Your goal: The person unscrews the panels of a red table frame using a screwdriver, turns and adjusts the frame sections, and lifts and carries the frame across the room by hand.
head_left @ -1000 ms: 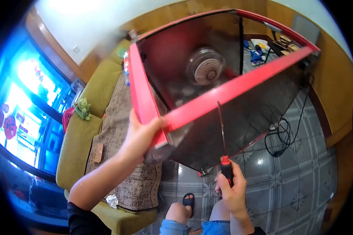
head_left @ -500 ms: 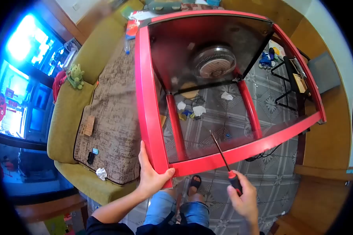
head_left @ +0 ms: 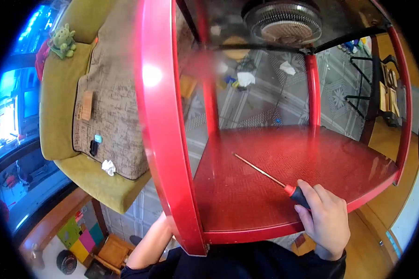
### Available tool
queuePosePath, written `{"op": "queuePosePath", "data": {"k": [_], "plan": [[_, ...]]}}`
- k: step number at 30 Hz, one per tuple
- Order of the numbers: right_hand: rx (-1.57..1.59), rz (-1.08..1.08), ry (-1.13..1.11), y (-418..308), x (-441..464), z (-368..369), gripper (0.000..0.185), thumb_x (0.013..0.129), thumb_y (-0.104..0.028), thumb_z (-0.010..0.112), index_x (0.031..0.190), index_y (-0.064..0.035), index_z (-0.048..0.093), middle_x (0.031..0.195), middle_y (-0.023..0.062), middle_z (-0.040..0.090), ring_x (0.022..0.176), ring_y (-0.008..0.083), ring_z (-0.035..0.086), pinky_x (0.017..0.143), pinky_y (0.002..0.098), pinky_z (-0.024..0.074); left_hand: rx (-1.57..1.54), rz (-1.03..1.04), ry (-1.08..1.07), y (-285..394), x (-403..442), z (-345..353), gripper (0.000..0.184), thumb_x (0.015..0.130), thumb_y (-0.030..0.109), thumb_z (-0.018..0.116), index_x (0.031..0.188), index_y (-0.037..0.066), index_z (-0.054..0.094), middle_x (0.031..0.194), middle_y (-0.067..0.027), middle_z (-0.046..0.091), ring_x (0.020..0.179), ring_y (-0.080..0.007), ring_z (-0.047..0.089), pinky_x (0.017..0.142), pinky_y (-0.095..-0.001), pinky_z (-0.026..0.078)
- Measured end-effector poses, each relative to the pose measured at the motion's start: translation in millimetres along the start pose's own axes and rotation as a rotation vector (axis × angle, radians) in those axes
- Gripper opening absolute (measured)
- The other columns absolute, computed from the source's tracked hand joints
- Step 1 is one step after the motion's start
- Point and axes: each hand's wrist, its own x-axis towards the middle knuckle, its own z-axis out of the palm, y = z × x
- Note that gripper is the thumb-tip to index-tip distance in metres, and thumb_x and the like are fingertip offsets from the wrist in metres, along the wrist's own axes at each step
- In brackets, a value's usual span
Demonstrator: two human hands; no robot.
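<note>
A large red frame [head_left: 165,116] with dark clear panels stands tilted close in front of me. Its red patterned board [head_left: 265,162] spans the lower part. My right hand [head_left: 325,216] is wrapped round the red and black handle of a screwdriver [head_left: 260,171], whose long shaft points up and left over the board. At the lower left corner of the frame, my left hand [head_left: 166,228] is mostly behind the red post, with its fingers hidden. A round fan [head_left: 286,23] shows through the panel at the top.
On the left is a green sofa [head_left: 63,88] with a patterned cover, a green plush toy [head_left: 63,42], a cardboard piece [head_left: 86,105] and crumpled tissue [head_left: 108,167]. A black-legged rack [head_left: 388,93] stands at the right. Tissues [head_left: 246,78] lie on the tiled floor.
The frame has tipped and come nearer, bringing its red board into view. My left hand has gone behind the post. My right hand, still holding the screwdriver, has moved right.
</note>
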Motion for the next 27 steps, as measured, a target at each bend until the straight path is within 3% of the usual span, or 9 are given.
{"op": "queuePosePath", "data": {"k": [4,6,9,14,15,16,19,27], "plan": [[-0.022,-0.087,-0.174,16.8,18.6,8.7,0.045,0.07,-0.017,0.064,0.11,-0.001,0.051,0.075,0.0091,0.049,0.065,0.0235,0.055,0.056,0.0336,0.0461,0.032,0.048,0.017,3.9,-3.5,-1.2,0.043,0.087,0.022,0.044,0.124,0.0,0.043,0.115,-0.0142,0.054,0.101,-0.023,0.055,0.089,-0.0328,0.043],[0.029,-0.061,-0.281,19.9,24.2,7.3,0.045,0.067,-0.013,0.065,0.108,-0.001,0.052,0.077,0.0115,0.051,0.07,0.0276,0.056,0.059,0.0355,0.0458,0.038,0.075,0.046,5.6,-4.4,-0.7,0.043,0.087,0.021,0.043,0.124,0.0,0.043,0.115,-0.0145,0.054,0.101,-0.0232,0.055,0.089,-0.0333,0.042],[0.039,-0.152,-0.312,30.3,28.5,11.8,0.044,0.072,-0.017,0.062,0.11,0.001,0.05,0.075,0.0098,0.05,0.064,0.0234,0.055,0.054,0.0332,0.0459,0.025,0.119,0.084,6.3,-12.7,0.4,0.044,0.086,0.021,0.043,0.124,-0.001,0.043,0.115,-0.0148,0.055,0.1,-0.0235,0.055,0.09,-0.034,0.041],[0.146,-0.161,-0.373,41.4,36.8,19.0,0.045,0.07,-0.015,0.062,0.111,0.0011,0.05,0.076,0.0112,0.05,0.066,0.0253,0.055,0.056,0.0347,0.0456,-0.185,0.103,0.158,1.0,-25.5,26.6,0.045,0.084,0.02,0.041,0.124,-0.001,0.044,0.114,-0.0153,0.056,0.1,-0.024,0.056,0.092,-0.0352,0.04],[0.155,-0.11,-0.393,41.4,37.2,18.3,0.045,0.069,-0.012,0.062,0.11,0.0008,0.05,0.077,0.0125,0.051,0.069,0.0275,0.055,0.059,0.0363,0.0453,0.068,0.208,-0.129,3.9,-25.4,50.5,0.049,0.088,0.022,0.049,0.128,-0.003,0.036,0.126,-0.0143,0.047,0.107,-0.0207,0.052,0.092,-0.0263,0.041],[0.164,-0.115,-0.403,40.4,38.1,18.5,0.045,0.069,-0.012,0.062,0.11,0.0008,0.05,0.077,0.0125,0.051,0.069,0.0275,0.055,0.059,0.0363,0.0453,0.123,0.249,-0.138,5.1,-27.7,55.8,0.051,0.086,0.022,0.05,0.128,-0.003,0.036,0.125,-0.0147,0.047,0.107,-0.0213,0.052,0.092,-0.0272,0.041],[0.123,-0.087,-0.418,38.6,39.7,17.7,0.046,0.069,-0.011,0.062,0.112,0.0015,0.049,0.078,0.0129,0.051,0.068,0.0278,0.054,0.059,0.0359,0.045,0.111,0.227,0.105,-1.3,-32.7,58.4,0.056,0.081,0.023,0.051,0.128,-0.004,0.037,0.125,-0.0159,0.047,0.108,-0.0231,0.052,0.093,-0.0298,0.039],[0.113,-0.101,-0.448,38.7,42.5,20.8,0.048,0.069,-0.012,0.063,0.113,0.0023,0.049,0.079,0.0133,0.051,0.066,0.0271,0.055,0.059,0.035,0.0451,0.069,0.238,0.242,-6.6,-30.6,53.9,0.069,0.068,0.023,0.057,0.128,-0.006,0.036,0.127,-0.0178,0.045,0.109,-0.026,0.051,0.095,-0.0329,0.038]]}}
